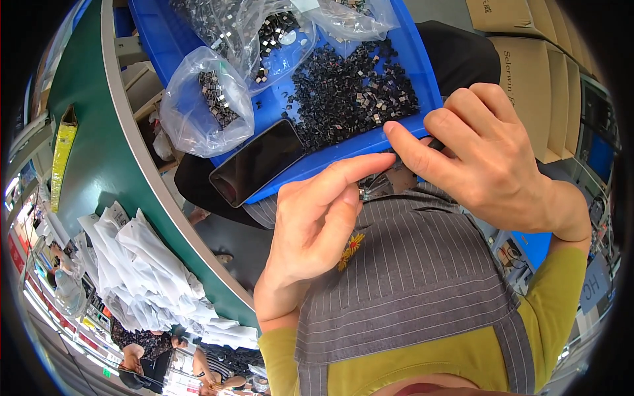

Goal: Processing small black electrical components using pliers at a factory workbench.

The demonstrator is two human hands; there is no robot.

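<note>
My left hand (314, 221) is in front of the tray's near edge, its index finger stretched to the right and its thumb tucked below. My right hand (482, 148) is curled close by, with a small dark piece (436, 143) partly showing between its fingers. What either hand grips is mostly hidden. Just beyond them a blue tray (426, 82) holds a loose heap of small black parts with metal ends (350, 96). Beside the heap, a clear plastic bag (181, 109) contains more such parts. A black smartphone (257, 162) lies across the tray's near left edge.
Larger clear bags (353, 23) fill the far part of the tray. Left stands a green table (135, 178) with a yellow strip-like object (63, 158) and a pile of white bags (132, 257). Cardboard boxes (528, 92) are at right; other people (139, 353) sit at lower left.
</note>
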